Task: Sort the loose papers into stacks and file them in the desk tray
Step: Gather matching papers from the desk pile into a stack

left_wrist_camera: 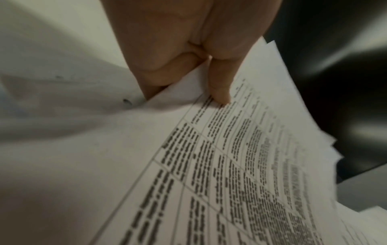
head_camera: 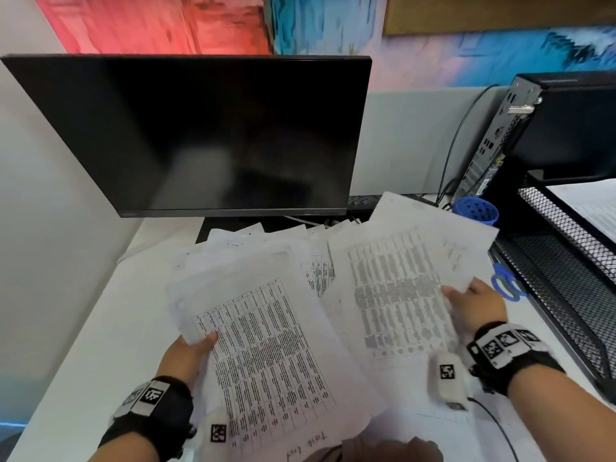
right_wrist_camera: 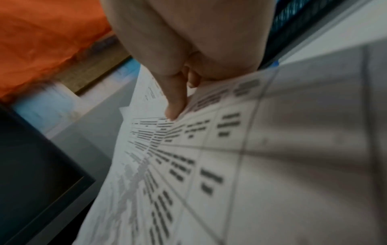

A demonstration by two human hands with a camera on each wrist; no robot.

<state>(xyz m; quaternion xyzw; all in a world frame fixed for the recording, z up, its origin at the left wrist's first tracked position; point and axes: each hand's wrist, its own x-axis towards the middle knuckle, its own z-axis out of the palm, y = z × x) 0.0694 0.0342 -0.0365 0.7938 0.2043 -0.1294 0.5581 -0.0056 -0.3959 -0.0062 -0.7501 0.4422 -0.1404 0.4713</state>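
Observation:
My left hand (head_camera: 196,345) pinches the left edge of a bundle of printed table sheets (head_camera: 266,355), thumb on top; the left wrist view shows the thumb (left_wrist_camera: 220,86) pressed on the sheets (left_wrist_camera: 240,157). My right hand (head_camera: 466,301) grips the right edge of another sheaf of printed papers (head_camera: 396,288), lifted off the desk; the right wrist view shows its thumb (right_wrist_camera: 176,99) on that sheaf (right_wrist_camera: 199,165). More loose papers (head_camera: 253,248) lie fanned beneath on the white desk (head_camera: 100,328). The black mesh desk tray (head_camera: 566,235) stands at the right, papers (head_camera: 586,201) in its top tier.
A dark monitor (head_camera: 200,135) stands behind the papers. A blue pen cup (head_camera: 476,210), a computer case (head_camera: 533,128) and cables sit back right. Blue-handled scissors (head_camera: 506,281) lie beside the tray. A handwritten sheet (head_camera: 306,445) lies at the front edge.

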